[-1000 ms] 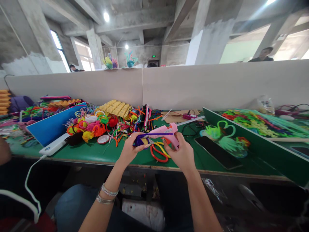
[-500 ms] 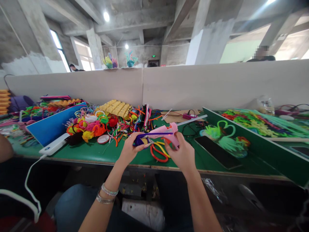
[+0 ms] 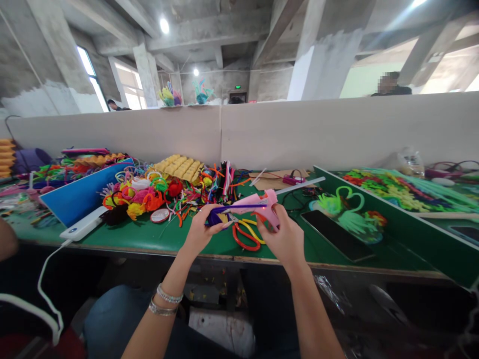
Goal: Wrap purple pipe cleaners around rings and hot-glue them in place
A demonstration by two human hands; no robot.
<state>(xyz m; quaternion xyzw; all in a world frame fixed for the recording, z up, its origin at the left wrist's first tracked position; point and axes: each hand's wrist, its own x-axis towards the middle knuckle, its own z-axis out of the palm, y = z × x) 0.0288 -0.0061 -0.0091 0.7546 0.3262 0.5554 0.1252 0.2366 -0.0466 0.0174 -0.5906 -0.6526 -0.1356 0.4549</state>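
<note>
My right hand (image 3: 282,235) is wrapped round the grip of a pink glue gun (image 3: 255,205), whose nozzle points left. My left hand (image 3: 202,227) pinches a purple pipe-cleaner piece (image 3: 216,215) right at the nozzle; a thin purple stem runs from it along the top of the gun. Both hands hover just above the green table (image 3: 157,238) near its front edge. Red and yellow handled scissors (image 3: 247,235) lie on the table under the hands.
A heap of coloured pipe cleaners and pompoms (image 3: 149,192) lies left of the hands, beside a blue board (image 3: 80,194) and a white power strip (image 3: 84,224). A black phone (image 3: 337,234) and green pipe-cleaner figures (image 3: 346,204) sit to the right. A grey partition (image 3: 299,132) backs the table.
Both hands with the glue gun and purple piece have shifted very slightly; the grip is the same. A person behind the partition at the far right has moved left.
</note>
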